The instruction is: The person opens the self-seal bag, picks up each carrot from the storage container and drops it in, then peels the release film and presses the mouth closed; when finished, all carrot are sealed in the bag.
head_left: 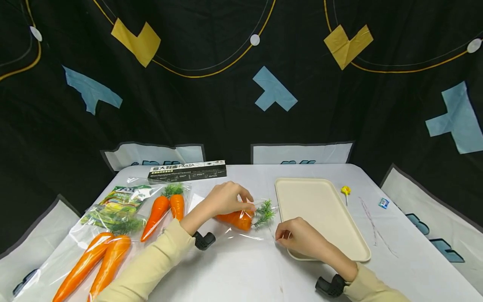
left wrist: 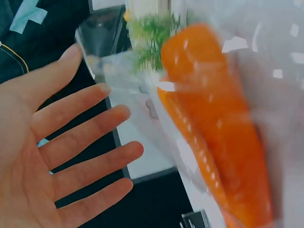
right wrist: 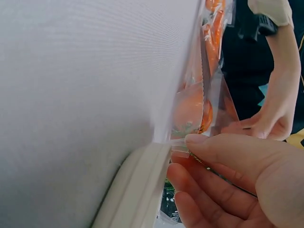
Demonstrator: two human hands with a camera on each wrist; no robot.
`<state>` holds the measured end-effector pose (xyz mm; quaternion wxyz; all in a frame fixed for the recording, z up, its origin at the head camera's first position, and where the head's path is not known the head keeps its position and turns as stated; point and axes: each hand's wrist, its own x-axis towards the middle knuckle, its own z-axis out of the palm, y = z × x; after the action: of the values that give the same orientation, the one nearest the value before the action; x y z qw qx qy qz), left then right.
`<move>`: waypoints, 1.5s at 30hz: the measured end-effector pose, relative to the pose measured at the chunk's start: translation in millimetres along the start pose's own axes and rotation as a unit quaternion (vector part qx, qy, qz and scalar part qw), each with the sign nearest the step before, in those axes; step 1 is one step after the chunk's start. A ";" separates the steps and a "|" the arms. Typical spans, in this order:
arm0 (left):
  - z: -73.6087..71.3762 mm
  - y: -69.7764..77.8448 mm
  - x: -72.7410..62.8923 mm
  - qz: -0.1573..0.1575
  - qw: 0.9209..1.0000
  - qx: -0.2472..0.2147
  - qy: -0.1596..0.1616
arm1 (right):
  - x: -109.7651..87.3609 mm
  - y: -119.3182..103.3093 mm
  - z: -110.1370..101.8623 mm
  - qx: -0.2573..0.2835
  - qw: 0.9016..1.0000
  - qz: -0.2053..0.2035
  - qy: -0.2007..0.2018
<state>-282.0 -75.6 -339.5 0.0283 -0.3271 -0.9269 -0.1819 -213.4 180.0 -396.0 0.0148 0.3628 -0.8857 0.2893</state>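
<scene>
A clear plastic bag (head_left: 237,235) with orange carrots (head_left: 241,223) and green leafy tops (head_left: 265,212) lies mid-table. My left hand (head_left: 231,199) is over its far side. In the left wrist view, the fingers (left wrist: 90,130) are straight and spread, beside the bagged carrot (left wrist: 213,118), with a gap between thumb and forefinger. My right hand (head_left: 299,237) is at the bag's right end, over the near left edge of a cream tray (head_left: 324,209). In the right wrist view, thumb and forefinger of the right hand (right wrist: 228,175) pinch the bag's edge beside the tray rim (right wrist: 137,185).
More bagged carrots (head_left: 109,260) and a green printed packet (head_left: 122,201) lie at the left. A black pasta box (head_left: 188,171) stands at the back. Right of the tray are a yellow flower-shaped item (head_left: 345,191) and a small blue packet (head_left: 383,203).
</scene>
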 end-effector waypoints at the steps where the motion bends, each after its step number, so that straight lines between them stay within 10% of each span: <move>1: -1.5 -2.8 4.0 -0.002 1.000 -0.003 -0.007 | -0.1 -0.3 -0.1 -0.002 1.000 0.001 0.000; 11: 7.0 -31.4 41.4 -0.014 0.994 -0.019 -0.111 | -0.5 -1.1 -0.6 0.006 1.000 -0.003 0.002; 22: 22.3 -18.5 74.9 -0.008 0.983 0.000 -0.182 | 2.3 -1.6 -0.8 -0.005 1.000 0.001 -0.003; 35: 25.4 -10.4 79.1 -0.020 0.989 0.022 -0.145 | 1.2 1.3 3.8 -0.035 0.998 -0.026 0.038; 45: 4.8 -19.8 60.3 0.012 0.997 -0.038 -0.071 | 5.0 7.6 -0.6 -0.079 0.980 -0.088 0.159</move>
<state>-341.2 -52.2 -339.9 -0.0477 -0.3514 -0.9149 -0.1930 -222.2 181.5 -398.1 0.2095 0.3859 -0.8567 0.2705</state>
